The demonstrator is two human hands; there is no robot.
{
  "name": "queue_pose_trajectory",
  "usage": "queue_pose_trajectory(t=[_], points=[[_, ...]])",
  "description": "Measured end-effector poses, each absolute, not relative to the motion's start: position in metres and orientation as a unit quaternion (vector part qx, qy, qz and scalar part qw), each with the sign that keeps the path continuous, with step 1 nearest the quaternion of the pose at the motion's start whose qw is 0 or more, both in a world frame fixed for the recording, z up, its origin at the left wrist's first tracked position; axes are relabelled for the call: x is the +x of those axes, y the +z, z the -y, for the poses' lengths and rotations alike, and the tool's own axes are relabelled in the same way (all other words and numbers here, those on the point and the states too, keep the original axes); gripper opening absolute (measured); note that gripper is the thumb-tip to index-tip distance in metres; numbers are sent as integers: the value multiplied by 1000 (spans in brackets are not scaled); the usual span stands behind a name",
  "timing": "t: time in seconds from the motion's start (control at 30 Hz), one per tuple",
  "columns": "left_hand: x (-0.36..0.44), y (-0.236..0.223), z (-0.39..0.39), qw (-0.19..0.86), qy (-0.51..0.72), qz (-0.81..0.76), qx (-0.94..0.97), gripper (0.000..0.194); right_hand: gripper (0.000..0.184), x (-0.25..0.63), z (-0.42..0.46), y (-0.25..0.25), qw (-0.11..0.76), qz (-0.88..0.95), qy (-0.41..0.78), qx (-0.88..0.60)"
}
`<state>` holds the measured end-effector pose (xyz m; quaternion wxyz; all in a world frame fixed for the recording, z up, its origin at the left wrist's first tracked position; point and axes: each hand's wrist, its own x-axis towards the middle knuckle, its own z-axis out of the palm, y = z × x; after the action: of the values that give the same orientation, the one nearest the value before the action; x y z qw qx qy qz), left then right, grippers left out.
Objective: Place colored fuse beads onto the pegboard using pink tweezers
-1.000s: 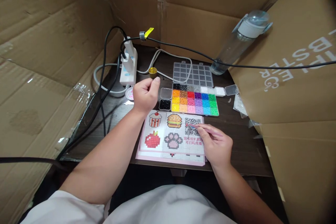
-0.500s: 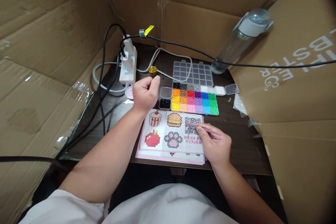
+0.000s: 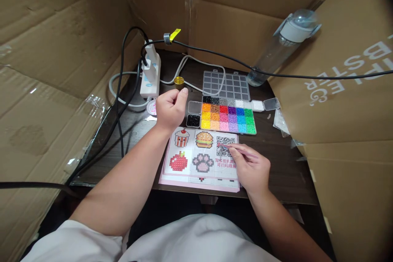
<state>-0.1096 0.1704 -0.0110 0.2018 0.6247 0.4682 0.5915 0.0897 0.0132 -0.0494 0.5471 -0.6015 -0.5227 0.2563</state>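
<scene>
the right hand is gripping thin pink tweezers between the thumb and fingers, and the tip is resting over the square code on the pattern sheet. the left hand is curling into a loose fist above the top left corner of the sheet; if something is inside this grip, the picture is not showing it.

what could be going wrong: the bead tray is lying open just behind the sheet, with a small black bead box beside it and very near the left hand. a careless move of the left wrist is likely knocking this box and scattering beads on the tabletop. the black cable is hanging across above the tray and could be catching a lifted hand.

the tweezers are lying inside the right grip, pointing left and away from the body, with the tray close beyond the tip.
</scene>
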Motion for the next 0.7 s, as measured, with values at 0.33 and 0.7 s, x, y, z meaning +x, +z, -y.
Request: queue_pose_trajectory(t=[0.33, 0.7], points=[[-110, -10, -170, 200, 588, -474, 625, 52, 15, 90, -14, -49, 549, 529, 249, -597], [-109, -10, -169, 197, 592, -470, 625, 52, 11, 89, -14, -45, 549, 519, 258, -602]])
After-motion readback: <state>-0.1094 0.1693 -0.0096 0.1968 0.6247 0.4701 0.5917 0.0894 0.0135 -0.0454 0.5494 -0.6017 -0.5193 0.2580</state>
